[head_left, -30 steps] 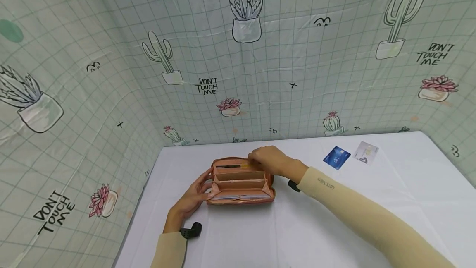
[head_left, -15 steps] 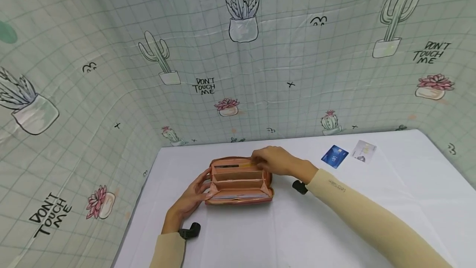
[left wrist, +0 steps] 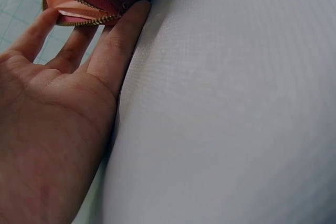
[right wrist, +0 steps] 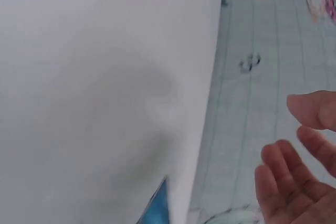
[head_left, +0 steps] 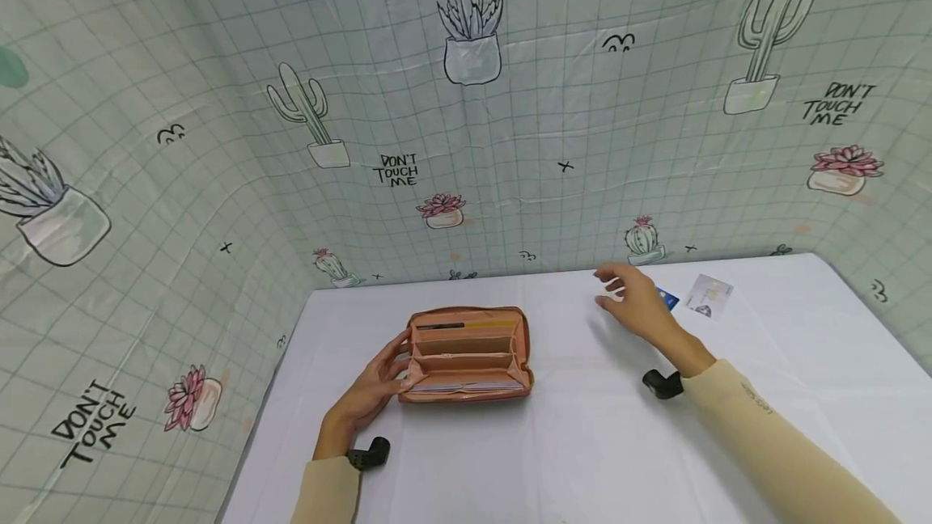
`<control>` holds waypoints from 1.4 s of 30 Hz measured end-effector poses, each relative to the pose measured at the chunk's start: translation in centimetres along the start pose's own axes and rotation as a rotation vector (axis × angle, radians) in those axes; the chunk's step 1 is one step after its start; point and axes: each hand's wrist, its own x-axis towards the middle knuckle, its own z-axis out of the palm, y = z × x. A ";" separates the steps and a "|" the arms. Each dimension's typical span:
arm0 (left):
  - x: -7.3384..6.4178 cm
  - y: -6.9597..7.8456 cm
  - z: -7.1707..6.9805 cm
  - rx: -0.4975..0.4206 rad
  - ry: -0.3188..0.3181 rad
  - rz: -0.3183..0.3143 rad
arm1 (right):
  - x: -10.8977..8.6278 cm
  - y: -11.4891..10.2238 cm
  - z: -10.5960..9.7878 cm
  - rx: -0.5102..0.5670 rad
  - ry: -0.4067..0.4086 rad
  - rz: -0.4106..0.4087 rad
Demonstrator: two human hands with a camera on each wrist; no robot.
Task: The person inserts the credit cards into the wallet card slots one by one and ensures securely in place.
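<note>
A: Where is the wallet (head_left: 466, 356) seen?
B: It is placed a little below and left of the frame's middle, on the white table (head_left: 466, 459), unzipped, with its compartments faced upward.

A: Is anything held in it?
B: A dark strip (head_left: 440, 326) and a yellow strip (head_left: 489, 324) are shown side by side in its upper slots, and pale edges (head_left: 466, 386) are tucked into the front pocket.

A: How is the left hand (head_left: 370, 389) set?
B: Its fingers are spread and laid against the wallet's left end; in the left wrist view the zipped edge is touched by extended fingers. How firmly it is pressed cannot be told.

A: And the right hand (head_left: 637, 302)?
B: It is held above the table, right of centre, well apart from the wallet. Its fingers are loosely bent and spread, with the thumb kept apart from them.

A: What is found near it?
B: A blue card (head_left: 668, 298) is partly hidden behind it, and just beside that, farther right, a grey card (head_left: 709, 296) is laid flat.

A: How is the background filled?
B: By a grid-patterned cloth (head_left: 510, 128) printed with potted plants.
</note>
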 end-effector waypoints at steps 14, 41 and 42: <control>0.1 -0.3 -0.1 0.007 -0.002 0.006 | -3.0 6.0 -4.2 -0.182 -0.102 0.305; 0.0 -0.1 0.0 0.005 0.012 -0.002 | -1.8 7.4 -4.7 -0.284 -0.170 0.423; 0.0 -0.1 0.0 0.005 0.010 -0.002 | -1.8 7.4 -4.7 -0.271 -0.160 0.412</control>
